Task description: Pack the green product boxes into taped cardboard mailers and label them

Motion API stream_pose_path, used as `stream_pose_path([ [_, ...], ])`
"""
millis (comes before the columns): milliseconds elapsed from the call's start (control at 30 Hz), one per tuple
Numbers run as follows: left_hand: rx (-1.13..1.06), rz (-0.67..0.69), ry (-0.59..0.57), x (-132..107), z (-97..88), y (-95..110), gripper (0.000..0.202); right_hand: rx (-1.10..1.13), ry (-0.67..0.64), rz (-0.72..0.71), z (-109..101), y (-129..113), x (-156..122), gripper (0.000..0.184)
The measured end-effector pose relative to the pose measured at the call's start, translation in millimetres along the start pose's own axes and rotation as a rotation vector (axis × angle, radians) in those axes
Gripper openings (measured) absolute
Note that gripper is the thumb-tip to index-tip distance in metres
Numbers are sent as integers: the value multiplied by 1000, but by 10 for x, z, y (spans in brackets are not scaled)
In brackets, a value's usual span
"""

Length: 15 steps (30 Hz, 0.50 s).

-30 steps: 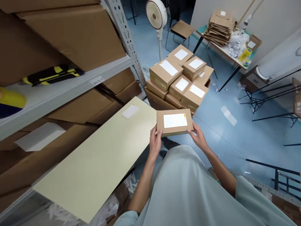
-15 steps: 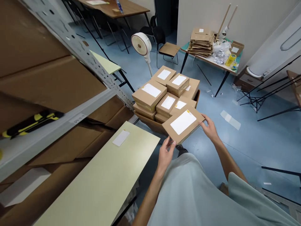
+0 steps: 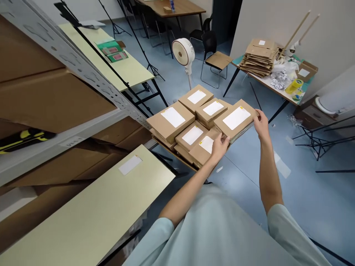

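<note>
Between my hands is a flat brown cardboard box (image 3: 236,119) with a white label on top. My left hand (image 3: 220,147) grips its near left corner, and my right hand (image 3: 261,125) holds its right end. The box is over the right side of a pile of similar labelled boxes; whether it rests on them I cannot tell. A larger box (image 3: 170,122) lies at the pile's left, a smaller box (image 3: 191,136) in the middle, and another box (image 3: 203,149) just left of my left hand. The pile sits in a large open carton (image 3: 184,159), whose edge shows at the front.
At the left a metal shelf (image 3: 91,127) holds large cartons, beside a pale table (image 3: 83,207) with a white label (image 3: 130,164). Behind the pile stands a white fan (image 3: 183,51). Flattened cardboard (image 3: 259,57) is stacked on the back right table, near a chair (image 3: 217,61).
Both hands have carried the held box forward and to the right, from the near edge of the pile to over its right side. My view has shifted too.
</note>
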State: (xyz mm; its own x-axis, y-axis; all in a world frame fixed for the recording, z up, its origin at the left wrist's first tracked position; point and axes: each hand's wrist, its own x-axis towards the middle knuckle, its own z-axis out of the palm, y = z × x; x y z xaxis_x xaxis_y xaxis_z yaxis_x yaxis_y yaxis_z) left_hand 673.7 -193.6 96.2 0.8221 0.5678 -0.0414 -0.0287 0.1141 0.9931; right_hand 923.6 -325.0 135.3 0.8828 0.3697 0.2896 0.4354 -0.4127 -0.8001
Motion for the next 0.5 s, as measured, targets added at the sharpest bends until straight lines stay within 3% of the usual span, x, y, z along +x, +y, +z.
stream_pose_path([
  [100,159,-133,101,353,88,-118,32,-27,-97,91,443,160,293,62],
  [233,339,-223,199,636,19,-176,37,0,-217,170,970,218,404,63],
  [367,251,-206,180,576,-222,-246,52,-18,-244,185,1061,265,357,70],
  [500,85,-159,225,201,-675,-313,55,-95,-102,96,975,231,108,80],
])
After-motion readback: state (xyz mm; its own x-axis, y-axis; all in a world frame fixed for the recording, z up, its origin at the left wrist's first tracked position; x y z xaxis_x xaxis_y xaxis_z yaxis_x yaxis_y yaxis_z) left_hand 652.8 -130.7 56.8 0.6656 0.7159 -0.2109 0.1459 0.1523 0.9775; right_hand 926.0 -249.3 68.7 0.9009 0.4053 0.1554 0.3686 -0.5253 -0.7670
